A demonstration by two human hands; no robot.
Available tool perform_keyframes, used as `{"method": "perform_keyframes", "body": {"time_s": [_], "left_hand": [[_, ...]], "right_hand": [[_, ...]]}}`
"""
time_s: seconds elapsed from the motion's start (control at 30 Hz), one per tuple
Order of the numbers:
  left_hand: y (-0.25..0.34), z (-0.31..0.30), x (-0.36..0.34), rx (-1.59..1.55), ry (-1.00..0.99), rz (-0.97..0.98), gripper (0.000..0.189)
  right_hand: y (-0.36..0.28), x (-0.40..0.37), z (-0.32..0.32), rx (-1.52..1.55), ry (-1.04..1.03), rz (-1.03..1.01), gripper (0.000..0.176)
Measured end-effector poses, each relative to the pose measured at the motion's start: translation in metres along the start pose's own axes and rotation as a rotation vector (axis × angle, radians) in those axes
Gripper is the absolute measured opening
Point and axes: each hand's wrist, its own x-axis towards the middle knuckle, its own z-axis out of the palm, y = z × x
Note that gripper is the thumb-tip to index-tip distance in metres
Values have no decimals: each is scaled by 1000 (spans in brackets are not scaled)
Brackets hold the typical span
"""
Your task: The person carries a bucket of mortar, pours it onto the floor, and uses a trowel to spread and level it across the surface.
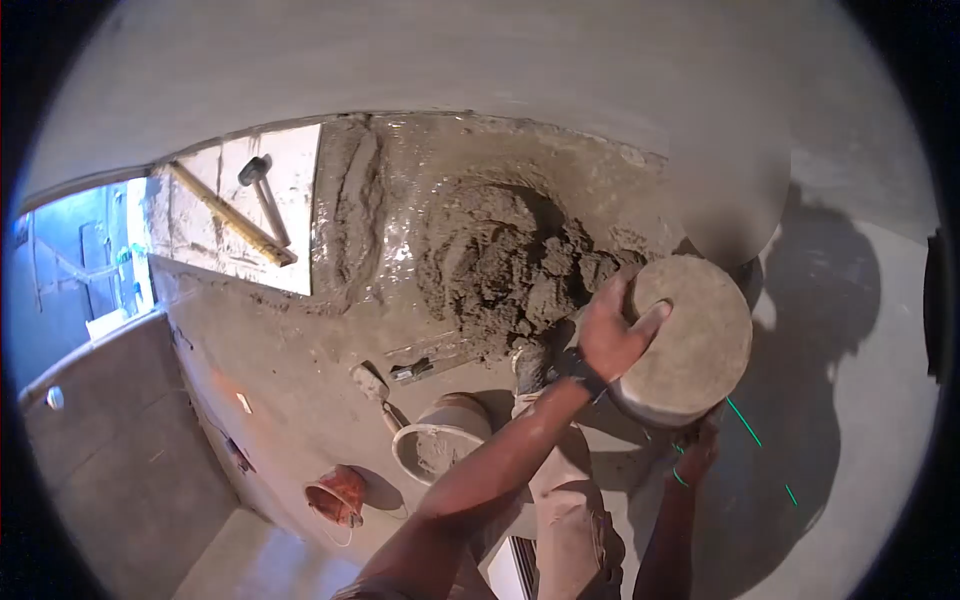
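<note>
Concrete floor point(290, 400) spread below, a heap of wet mortar point(500, 260) mixed on it and a bucket point(435, 445) near. The round concrete disc point(690, 345) was up off the floor — left hand point(612, 335) clasped over its top, right hand point(697, 450) cupped beneath, both grips closed on it — carried, not yet set down.

- A smooth grey plastered wall point(500, 60) fills the top and right, and thin green light lines point(743, 422) cross it low down.
- The floor point(290, 400) is grey and smeared, with a wet mortar heap point(500, 260) on it.
- White tiles point(295, 170) lie at far left.
- Bluish daylight enters through an opening point(70, 260) at left.
</note>
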Motion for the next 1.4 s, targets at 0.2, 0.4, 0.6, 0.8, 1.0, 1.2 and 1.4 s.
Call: {"method": "perform_keyframes", "body": {"time_s": [0.2,0.4,0.6,0.8,1.0,1.2,1.4], "left_hand": [[-21,-106,-106,-733,235,-468,65],[-69,-177,-270,-1039,596,-626,81],[-49,-196,-472,-891,762,-531,72],[1,-184,-574,-831,783,-452,73],[34,-215,-592,-1018,859,-356,79],[-37,-245,-629,-1271,953,-383,79],[-214,-287,-701,-1126,1153,-661,49]], "right_hand": [[-116,-117,0,-244,-267,-319,26],[-168,-213,11,19,-996,-429,31],[-104,-390,48,-602,-1402,-303,67],[-65,-477,23,-784,-1488,-473,67],[-47,-549,3,-806,-1725,-492,61],[17,-629,51,-835,-1858,-636,57],[139,-723,158,-680,-1619,-449,45]]}}
